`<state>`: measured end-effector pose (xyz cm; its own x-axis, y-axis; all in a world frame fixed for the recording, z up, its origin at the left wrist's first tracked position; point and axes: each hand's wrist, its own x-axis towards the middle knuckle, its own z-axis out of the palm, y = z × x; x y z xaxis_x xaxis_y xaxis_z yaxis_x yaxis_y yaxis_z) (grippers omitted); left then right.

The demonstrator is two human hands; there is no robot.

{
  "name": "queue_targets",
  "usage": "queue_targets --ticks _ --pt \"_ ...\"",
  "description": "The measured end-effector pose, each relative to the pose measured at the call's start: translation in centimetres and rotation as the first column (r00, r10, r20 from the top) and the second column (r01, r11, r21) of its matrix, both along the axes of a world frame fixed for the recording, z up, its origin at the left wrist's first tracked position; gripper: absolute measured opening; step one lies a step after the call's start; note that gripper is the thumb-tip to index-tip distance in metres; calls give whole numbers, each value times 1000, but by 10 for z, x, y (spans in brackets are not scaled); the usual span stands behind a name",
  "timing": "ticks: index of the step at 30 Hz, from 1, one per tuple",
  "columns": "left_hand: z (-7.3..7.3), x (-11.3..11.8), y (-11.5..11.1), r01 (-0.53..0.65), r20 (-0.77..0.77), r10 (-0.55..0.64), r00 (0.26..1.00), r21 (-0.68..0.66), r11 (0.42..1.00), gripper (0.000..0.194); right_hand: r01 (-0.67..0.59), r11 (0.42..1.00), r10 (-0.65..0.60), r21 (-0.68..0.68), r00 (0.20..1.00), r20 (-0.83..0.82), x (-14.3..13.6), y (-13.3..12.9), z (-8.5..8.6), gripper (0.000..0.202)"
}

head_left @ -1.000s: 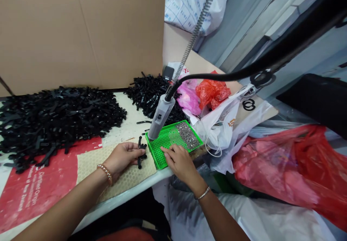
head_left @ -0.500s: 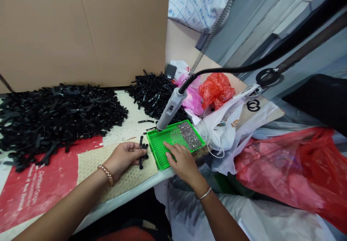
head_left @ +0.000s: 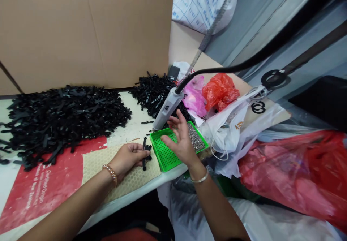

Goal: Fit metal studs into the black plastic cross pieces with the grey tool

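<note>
My left hand [head_left: 131, 158] pinches black strap-like pieces [head_left: 145, 161] over the textured beige mat [head_left: 108, 161]. Raised above the green tray [head_left: 168, 167], my right hand [head_left: 180, 138] has its fingers apart and nothing in it. The tray has a grid of holes, and small silvery parts [head_left: 197, 141] lie at its right end. A grey electric screwdriver [head_left: 168, 109] hangs tilted just behind my right hand, its lower end over the tray's back left corner. A few loose black pieces [head_left: 147, 122] lie left of that end.
Two heaps of black pieces, a large one [head_left: 65, 118] at left and a smaller one [head_left: 151, 91] behind the tray, stand before a cardboard wall [head_left: 81, 35]. Pink [head_left: 193, 98], red [head_left: 221, 91] and white bags [head_left: 227, 140] crowd the right. A black cable [head_left: 238, 65] crosses above them.
My right hand has risen from the tray towards the screwdriver, its fingers now pointing up. My left hand still holds the black pieces. The view has shifted slightly.
</note>
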<state>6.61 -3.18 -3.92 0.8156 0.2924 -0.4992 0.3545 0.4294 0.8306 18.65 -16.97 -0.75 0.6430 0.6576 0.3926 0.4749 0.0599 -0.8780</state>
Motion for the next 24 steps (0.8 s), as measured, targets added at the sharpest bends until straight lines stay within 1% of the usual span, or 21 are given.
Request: queue_targets --ticks 1,2,4,5,7,9,11,13,16,18,21,24 --pt "0 0 0 1 1 -1 1000 2 1000 27 -21 996 24 91 999 -32 -2 17 4 83" --pt "1 0 0 5 2 -5 1000 4 1000 29 -39 987 51 158 996 -75 -4 34 8 81" --pt "1 0 0 2 9 -2 1000 3 1000 31 -50 971 88 234 984 -155 -9 61 16 64" --pt "1 0 0 -3 10 3 1000 3 1000 32 -60 965 108 257 978 -179 -11 69 20 53" --pt "0 1 0 -7 6 7 1000 -3 1000 33 -95 955 154 280 968 -197 -11 76 28 36" --pt "-3 1 0 -12 -11 12 1000 -9 1000 33 -130 955 190 267 959 -212 -7 70 34 28" --pt "-5 1 0 -12 -18 12 1000 -6 1000 34 -113 960 177 258 954 -241 3 58 35 26" --pt "-8 0 1 -15 -15 15 1000 3 1000 34 -6 960 91 279 952 -294 16 45 28 26" --pt "-8 0 1 -17 -29 18 999 8 1000 34 216 923 -70 318 907 -415 32 27 10 28" --pt "-5 0 1 -17 -44 17 999 9 1000 34 284 901 -107 327 877 -469 36 19 -1 30" --pt "-2 1 1 -13 -47 13 999 3 1000 34 269 896 -73 352 873 -482 34 13 -11 29" --pt "-1 1 0 -16 -45 16 999 -6 1000 33 216 909 -23 357 881 -473 26 14 -13 25"
